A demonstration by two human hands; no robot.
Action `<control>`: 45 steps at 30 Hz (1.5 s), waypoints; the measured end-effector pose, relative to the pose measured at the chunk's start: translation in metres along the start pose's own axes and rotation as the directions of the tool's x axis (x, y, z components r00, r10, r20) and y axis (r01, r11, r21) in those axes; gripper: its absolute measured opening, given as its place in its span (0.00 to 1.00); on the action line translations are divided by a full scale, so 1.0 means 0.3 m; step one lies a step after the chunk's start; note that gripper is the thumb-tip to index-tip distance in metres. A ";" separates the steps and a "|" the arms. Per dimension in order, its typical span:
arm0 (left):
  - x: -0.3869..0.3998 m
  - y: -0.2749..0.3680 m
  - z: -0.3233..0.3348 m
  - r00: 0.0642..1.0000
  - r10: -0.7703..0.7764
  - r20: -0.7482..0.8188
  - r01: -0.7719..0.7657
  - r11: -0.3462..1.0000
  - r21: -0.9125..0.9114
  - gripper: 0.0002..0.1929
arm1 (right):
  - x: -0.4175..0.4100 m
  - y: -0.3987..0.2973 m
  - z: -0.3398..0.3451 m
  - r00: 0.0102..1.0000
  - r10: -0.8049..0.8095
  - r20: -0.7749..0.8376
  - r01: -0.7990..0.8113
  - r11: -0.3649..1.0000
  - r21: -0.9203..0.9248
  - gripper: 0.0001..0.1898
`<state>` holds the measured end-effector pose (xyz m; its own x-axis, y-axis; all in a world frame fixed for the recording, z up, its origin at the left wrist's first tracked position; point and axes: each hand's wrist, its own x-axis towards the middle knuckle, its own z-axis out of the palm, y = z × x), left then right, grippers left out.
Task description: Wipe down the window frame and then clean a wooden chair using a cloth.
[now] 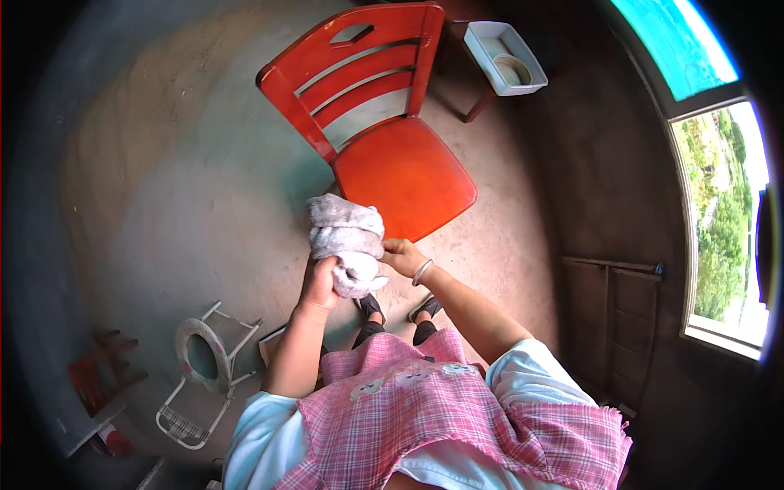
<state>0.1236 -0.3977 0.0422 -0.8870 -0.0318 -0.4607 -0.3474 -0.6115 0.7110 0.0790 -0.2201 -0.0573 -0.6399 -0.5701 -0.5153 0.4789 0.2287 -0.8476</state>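
Note:
A bunched, mottled grey-and-white cloth (348, 236), thick and folded over itself, is held up in front of me. My left hand (321, 283) grips its lower left side, with the thumb lying across a rolled white part. At the cloth's right edge, the bent fingers of my right hand (403, 257) pinch it; the fingertips are partly hidden. A pale bangle (422, 272) circles my right wrist. Just beyond the cloth stands a red wooden chair (404, 174) with a slatted back, its seat partly covered from view by the cloth.
A white plastic basin (514, 86) with a round dish inside rests on a dark red stool (479, 107) at the back. To the lower left are a white-framed commode chair (223, 367) and a small red chair (92, 380). A window (713, 220) opens in the right wall.

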 end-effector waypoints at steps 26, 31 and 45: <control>1.055 0.626 0.510 0.736 0.449 0.506 -0.183 -0.588 0.788 0.19 | -1.095 0.465 -0.628 0.543 0.318 -0.777 0.655 0.419 0.629 0.27; 1.007 0.705 0.226 0.869 0.492 0.046 0.188 -0.415 0.890 0.29 | -1.057 0.408 -0.609 0.457 0.339 -0.822 0.599 0.567 0.566 0.29; 0.682 0.678 0.601 0.916 0.400 -0.032 0.315 -0.668 0.674 0.29 | -0.774 0.151 -0.622 0.763 0.122 -0.635 0.317 0.785 0.531 0.38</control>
<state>-0.1834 -0.3859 0.1882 -0.9417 -0.2990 -0.1543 -0.2527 0.9313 -0.2624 0.1371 0.0700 0.0003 -0.8115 0.0944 -0.5766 0.4924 -0.4207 -0.7619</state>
